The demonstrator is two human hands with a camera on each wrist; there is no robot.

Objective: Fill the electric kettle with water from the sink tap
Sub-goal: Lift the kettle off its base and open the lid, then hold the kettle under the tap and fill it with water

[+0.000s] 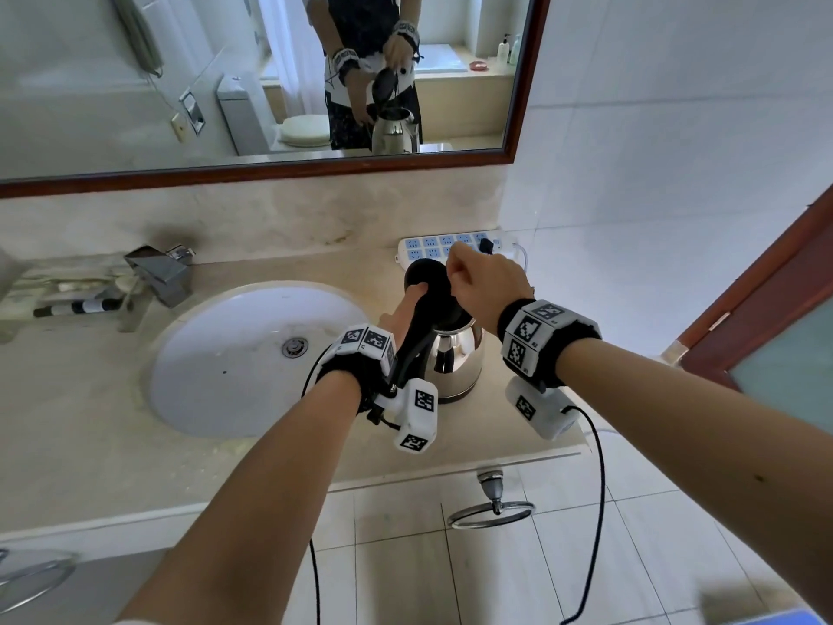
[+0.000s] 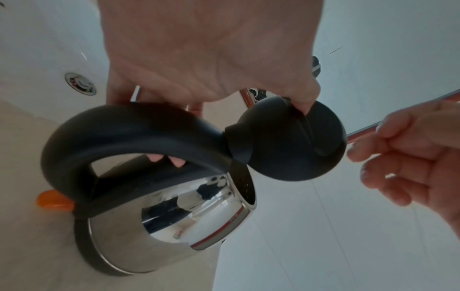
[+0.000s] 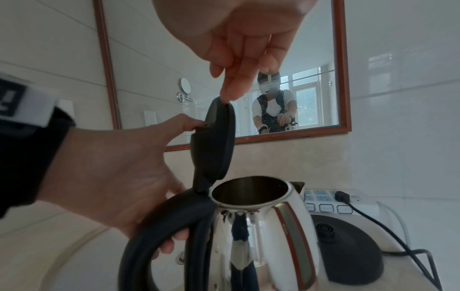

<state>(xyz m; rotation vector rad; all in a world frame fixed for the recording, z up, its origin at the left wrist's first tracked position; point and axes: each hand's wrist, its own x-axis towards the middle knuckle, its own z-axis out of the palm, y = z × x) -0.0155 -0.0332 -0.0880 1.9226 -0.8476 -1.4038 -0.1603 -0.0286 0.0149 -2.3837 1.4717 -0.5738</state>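
Observation:
A steel electric kettle with a black handle is off its base, beside the sink. My left hand grips the handle, with the thumb against the raised black lid. The lid stands upright and the kettle mouth is uncovered; the inside looks dark. My right hand hovers over the lid, and one fingertip touches the lid's top edge. It holds nothing. The chrome tap stands at the sink's far left, with no water running.
The white sink basin lies left of the kettle, its drain in the middle. The black kettle base and a power strip sit by the wall. A mirror hangs above. A towel ring hangs below the counter edge.

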